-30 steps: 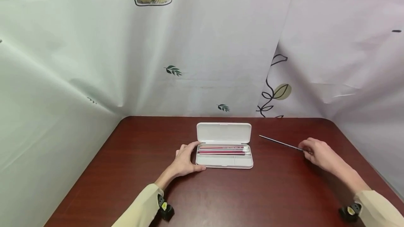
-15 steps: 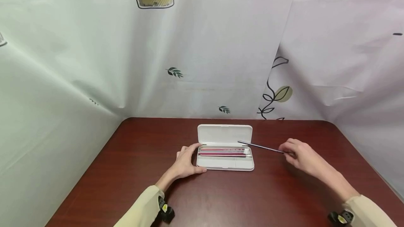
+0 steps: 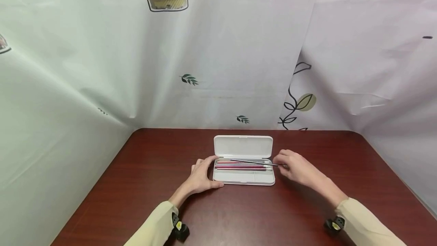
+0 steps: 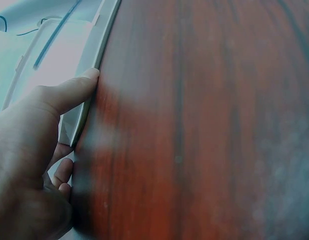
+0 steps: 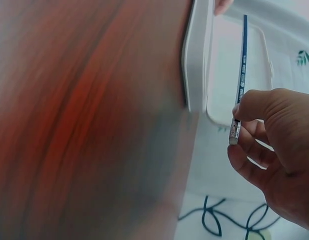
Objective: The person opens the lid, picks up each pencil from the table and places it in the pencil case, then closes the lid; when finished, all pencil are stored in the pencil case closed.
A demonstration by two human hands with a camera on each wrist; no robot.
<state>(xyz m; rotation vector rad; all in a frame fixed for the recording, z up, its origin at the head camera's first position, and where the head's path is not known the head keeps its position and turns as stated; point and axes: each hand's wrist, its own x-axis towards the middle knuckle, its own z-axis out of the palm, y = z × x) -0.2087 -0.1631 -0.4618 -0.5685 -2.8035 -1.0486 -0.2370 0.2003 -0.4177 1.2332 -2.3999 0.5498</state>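
A white pencil case (image 3: 233,176) lies with its lid (image 3: 243,146) raised at the back. Several pencils (image 3: 239,168), some of them red, lie side by side in its rear compartment. My left hand (image 3: 198,179) grips the case's left end, thumb at the front edge and fingers at the back. My right hand (image 3: 296,167) pinches a dark blue pencil (image 5: 243,70) near its white eraser end, between thumb and fingers. In the head view this pencil reaches leftward over the rear compartment, slightly slanted; whether it touches the other pencils I cannot tell.
The case stands on a dark red-brown wooden table (image 3: 239,215), near the far edge. A pale curtain (image 3: 222,48) with printed plants hangs behind and at the sides. The case's front compartment (image 3: 264,177) has a low divider.
My right hand has moved left with the blue pencil, from the right part of the table to the case's right end. My left hand has stayed on the case.
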